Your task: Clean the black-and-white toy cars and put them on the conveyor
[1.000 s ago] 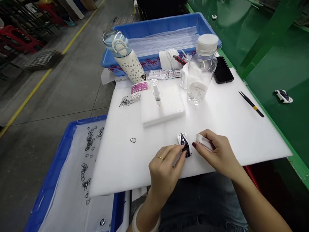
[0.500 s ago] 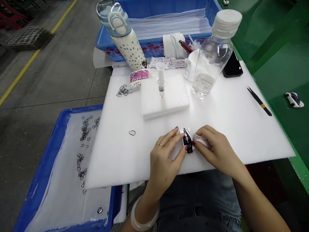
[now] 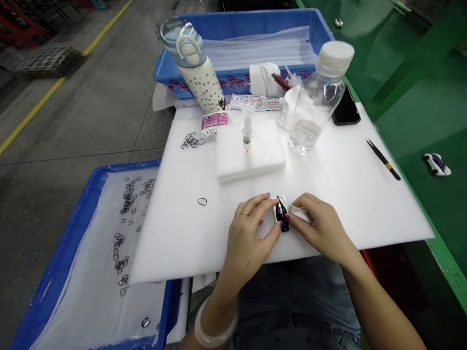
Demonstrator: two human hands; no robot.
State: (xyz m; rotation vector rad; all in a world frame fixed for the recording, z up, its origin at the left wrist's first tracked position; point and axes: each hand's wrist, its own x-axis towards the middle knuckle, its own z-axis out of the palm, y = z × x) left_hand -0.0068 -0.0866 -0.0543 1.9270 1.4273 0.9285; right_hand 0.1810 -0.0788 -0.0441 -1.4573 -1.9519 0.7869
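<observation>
A small white toy car (image 3: 281,210) with a dark glossy top rests on the white foam sheet (image 3: 175,238) in front of me. My left hand (image 3: 251,223) grips it from the left, with thumb and fingertips on its edge. From the right, my right hand (image 3: 318,221) pinches a folded white cloth (image 3: 301,214), its fingertips touching the car's dark top. A single thin black ring (image 3: 202,201) lies to the left. Farther back, a syringe (image 3: 247,136) stands upright in a white foam block (image 3: 251,163).
Black rings (image 3: 191,141), cotton swabs (image 3: 214,122), a spotted bottle (image 3: 204,82) and a clear bottle (image 3: 315,102) stand behind. Tweezers (image 3: 384,159), a phone (image 3: 346,108) and another toy car (image 3: 437,164) are right. A blue tray (image 3: 62,255) with several rings sits lower left.
The camera view has shifted slightly, so the scene sits lower in the picture. Both hands stay at the car, with the right fingertips slightly farther over its dark top.
</observation>
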